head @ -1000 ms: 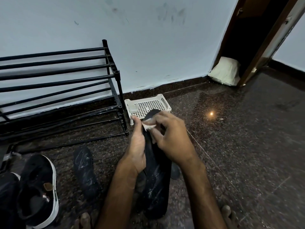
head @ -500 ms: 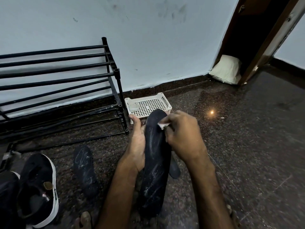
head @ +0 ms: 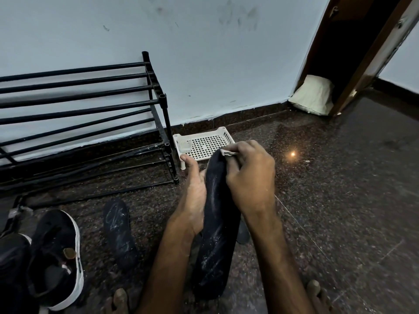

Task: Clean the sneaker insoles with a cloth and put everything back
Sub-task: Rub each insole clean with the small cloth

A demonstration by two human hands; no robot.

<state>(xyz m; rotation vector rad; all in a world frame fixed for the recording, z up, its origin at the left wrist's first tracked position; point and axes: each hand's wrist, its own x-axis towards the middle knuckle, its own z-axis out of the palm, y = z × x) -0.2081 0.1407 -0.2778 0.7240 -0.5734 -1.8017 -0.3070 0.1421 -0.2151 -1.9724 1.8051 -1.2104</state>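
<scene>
A long black insole (head: 215,234) stands tilted in front of me, dusted with white marks. My left hand (head: 192,196) holds its left edge, thumb pointing up. My right hand (head: 249,175) pinches a small pale cloth (head: 227,152) against the insole's top end. A second black insole (head: 119,230) lies flat on the floor to the left. A black sneaker with a white sole (head: 56,257) sits at the lower left, beside another dark shoe (head: 11,264) cut off by the frame edge.
A black metal shoe rack (head: 90,123) stands against the white wall at left. A white perforated plastic tray (head: 204,143) holding a small pale block sits behind my hands. A cream pillow (head: 314,95) lies by the door frame. My toes (head: 120,298) show at the bottom.
My right hand has slid the cloth from the insole's left upper part across to its top right end. The left hand keeps its hold.
</scene>
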